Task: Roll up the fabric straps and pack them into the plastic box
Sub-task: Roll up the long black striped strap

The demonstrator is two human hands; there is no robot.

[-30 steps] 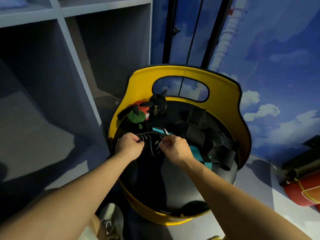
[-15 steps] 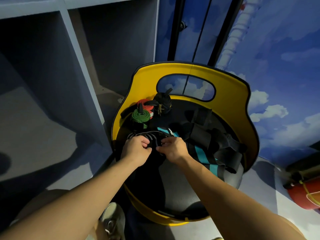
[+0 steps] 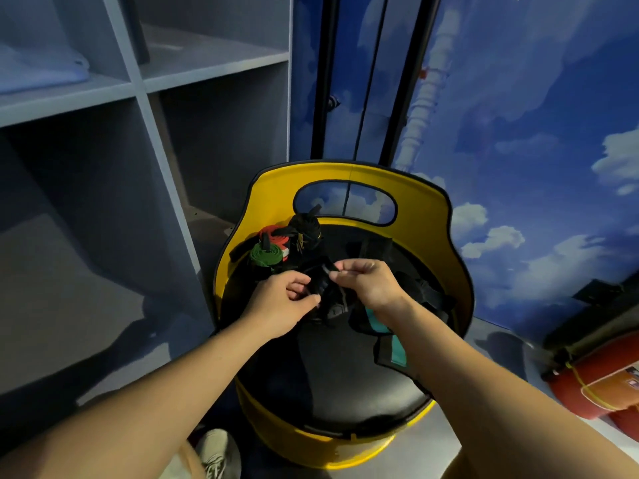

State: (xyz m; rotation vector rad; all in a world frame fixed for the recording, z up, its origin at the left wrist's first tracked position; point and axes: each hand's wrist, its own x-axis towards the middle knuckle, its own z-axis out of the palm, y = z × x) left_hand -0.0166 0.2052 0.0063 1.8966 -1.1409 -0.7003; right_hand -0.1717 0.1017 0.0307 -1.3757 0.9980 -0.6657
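Observation:
A yellow plastic box (image 3: 349, 178) with a black inside stands on the floor below me. Both hands are over its middle on one black fabric strap (image 3: 333, 299). My left hand (image 3: 283, 302) pinches the strap's bunched part. My right hand (image 3: 368, 281) pinches its free end a little higher. At the box's back left lie a green rolled strap (image 3: 265, 254), a red one (image 3: 276, 233) and a black one (image 3: 306, 229). A loose black strap with a teal stripe (image 3: 390, 344) lies to the right, partly under my right forearm.
Grey open shelving (image 3: 138, 84) stands on the left, close to the box. A blue cloud-painted wall (image 3: 536, 115) is behind and to the right. A red cylinder (image 3: 601, 385) lies on the floor at the right. A shoe (image 3: 218, 454) shows at the bottom edge.
Both hands have lifted the black strap off the pile. The right hand has drawn its end upward. The view has tilted up, showing more of the shelves.

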